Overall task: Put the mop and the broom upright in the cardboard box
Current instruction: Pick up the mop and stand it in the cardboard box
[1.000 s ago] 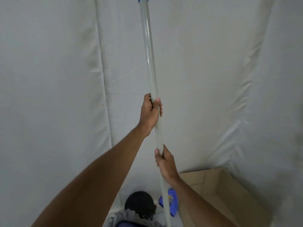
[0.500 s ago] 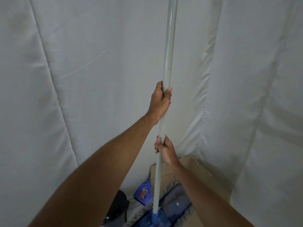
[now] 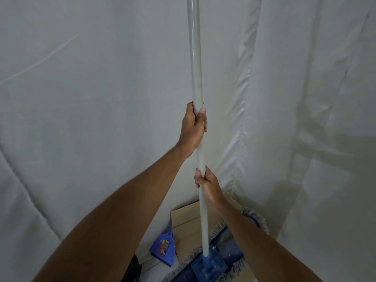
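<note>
The mop's long pale handle (image 3: 196, 64) stands nearly upright in front of me and runs out of the top of the view. My left hand (image 3: 193, 127) grips it higher up, and my right hand (image 3: 207, 183) grips it just below. At the bottom, the flat mop head (image 3: 209, 265), blue with a grey fringe, lies slantwise over the open cardboard box (image 3: 187, 222). The box stands in the corner of the white-draped walls. No broom shows in this view.
A blue dustpan (image 3: 163, 246) leans against the wall just left of the box. A dark object (image 3: 132, 269) sits at the bottom edge, left of the dustpan. White fabric walls (image 3: 81, 98) close in on the left, back and right.
The view has swung right toward the corner. The mop head has come up into sight and now lies over the box. Both hands keep their grip on the handle.
</note>
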